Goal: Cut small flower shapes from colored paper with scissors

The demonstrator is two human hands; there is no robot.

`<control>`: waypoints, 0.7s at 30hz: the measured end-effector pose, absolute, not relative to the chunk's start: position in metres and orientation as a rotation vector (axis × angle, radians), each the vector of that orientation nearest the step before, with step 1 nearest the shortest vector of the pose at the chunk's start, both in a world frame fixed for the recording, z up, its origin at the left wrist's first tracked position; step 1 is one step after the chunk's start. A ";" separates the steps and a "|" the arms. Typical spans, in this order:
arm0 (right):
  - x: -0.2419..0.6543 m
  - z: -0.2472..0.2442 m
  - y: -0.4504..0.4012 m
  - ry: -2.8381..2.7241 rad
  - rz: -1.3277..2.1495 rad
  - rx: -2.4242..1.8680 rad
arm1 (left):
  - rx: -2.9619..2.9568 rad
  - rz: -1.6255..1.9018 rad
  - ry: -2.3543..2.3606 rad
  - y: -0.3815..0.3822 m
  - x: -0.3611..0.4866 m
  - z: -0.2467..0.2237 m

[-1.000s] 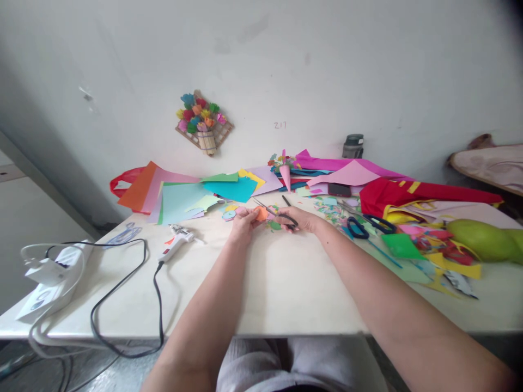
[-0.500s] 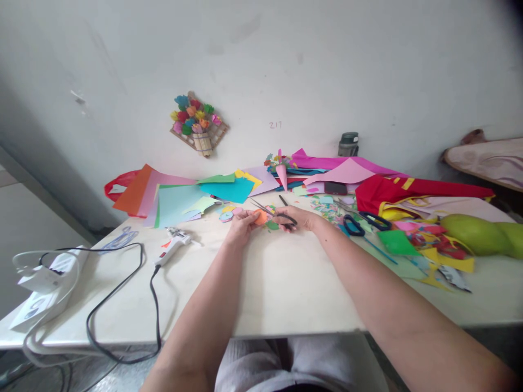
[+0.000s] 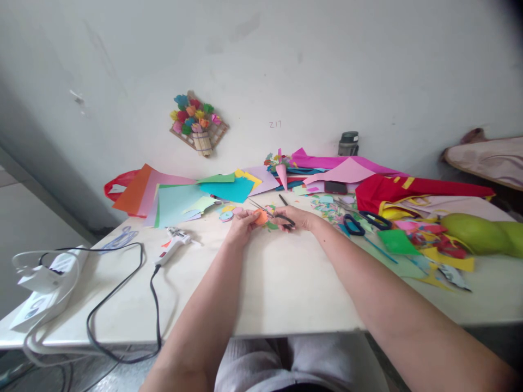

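Note:
My left hand [image 3: 244,224] pinches a small orange piece of paper [image 3: 261,217] near the middle of the table. Beside it, my right hand [image 3: 295,218] is closed on the dark handles of a pair of scissors [image 3: 289,221]. The scissor blades point up and to the left, just behind the orange paper. Small cut paper pieces [image 3: 271,225] lie under and around the scissors. Left of my left hand are round blue and yellow paper pieces [image 3: 226,216]. A short black stick [image 3: 283,200] lies behind my right hand.
A glue gun [image 3: 174,249] with a black cord and a white power strip [image 3: 51,288] are on the left. Coloured sheets [image 3: 229,188] line the back. On the right lie more scissors [image 3: 354,224], paper scraps, red cloth [image 3: 425,188] and a green object [image 3: 469,234].
The scissors in my right hand have shifted very slightly to the left, and their blades look a little different in angle. My left hand stays nearly in place with the orange paper.

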State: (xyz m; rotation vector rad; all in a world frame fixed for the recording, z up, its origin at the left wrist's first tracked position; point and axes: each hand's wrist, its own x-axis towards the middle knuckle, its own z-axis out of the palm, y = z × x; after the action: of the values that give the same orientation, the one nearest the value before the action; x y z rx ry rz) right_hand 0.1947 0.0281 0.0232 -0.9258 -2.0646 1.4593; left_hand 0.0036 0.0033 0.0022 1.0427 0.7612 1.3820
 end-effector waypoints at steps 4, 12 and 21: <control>0.195 0.026 0.025 -2.081 1.430 -0.929 | 1.041 1.382 0.752 0.004 0.003 0.002; 0.195 0.034 0.017 -2.082 1.400 -0.965 | 1.043 1.395 0.750 0.004 0.003 0.001; 0.193 0.027 0.024 -2.024 1.474 -0.948 | 1.082 1.393 0.764 0.002 0.003 0.004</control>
State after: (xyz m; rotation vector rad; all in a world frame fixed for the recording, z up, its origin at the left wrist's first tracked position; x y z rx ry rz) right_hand 0.1934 0.0244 0.0272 -0.9476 -2.0240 1.4739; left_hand 0.0032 0.0021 0.0038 1.0816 0.7637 1.3928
